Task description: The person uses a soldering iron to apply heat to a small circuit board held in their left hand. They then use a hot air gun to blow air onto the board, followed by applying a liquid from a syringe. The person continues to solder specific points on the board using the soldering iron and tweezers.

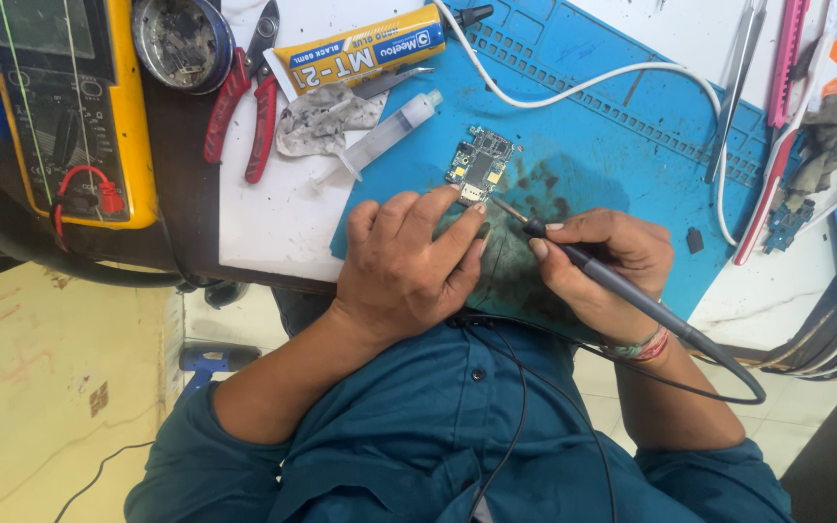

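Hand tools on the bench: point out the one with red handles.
The pliers at top left, lying on the white sheet beside the yellow multimeter; the tweezers at right are bare metal.

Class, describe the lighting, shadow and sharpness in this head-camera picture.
Head view: even, soft light; the left hand and right hand cast faint shadows on the blue mat; the circuit board is sharp; straight edges bow slightly near the frame's corners.

Even, bright light across a cluttered workbench point(273, 228), its white top edged dark. Blue work mat point(622, 126) spreads toward one o'clock. Pale yellowish floor point(41, 387) down at eight o'clock, scuffed, a thin black cable point(99, 472) trailing there.
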